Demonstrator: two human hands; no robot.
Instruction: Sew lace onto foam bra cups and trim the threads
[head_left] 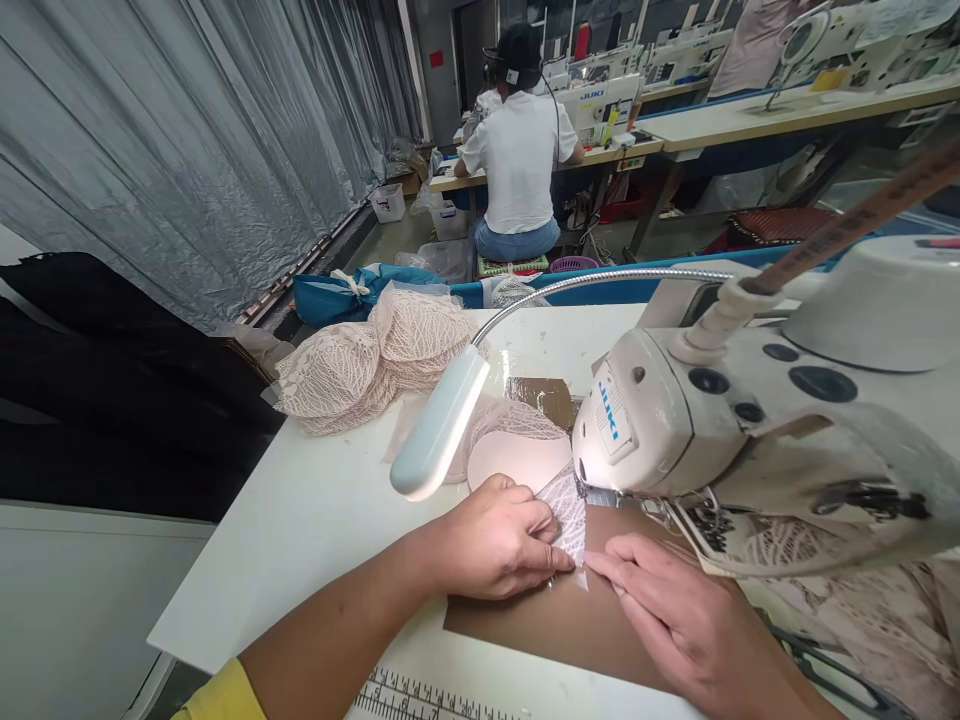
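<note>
My left hand (495,540) is curled, its fingertips pinching a small piece of pale lace fabric (568,512) on the table just in front of the white Juki sewing machine (750,420). My right hand (675,610) lies beside it with fingers stretched flat, pressing the lace edge onto a brown cardboard sheet (555,620). A pink padded cup (517,458) with lace over it lies just beyond my left hand, under the machine's gooseneck lamp (439,425).
A pile of lace cups (375,360) sits at the table's far left. Black fabric (97,380) lies at left. A printed ruler (420,695) runs along the near edge. A person in a white shirt (519,160) sits ahead at another sewing table.
</note>
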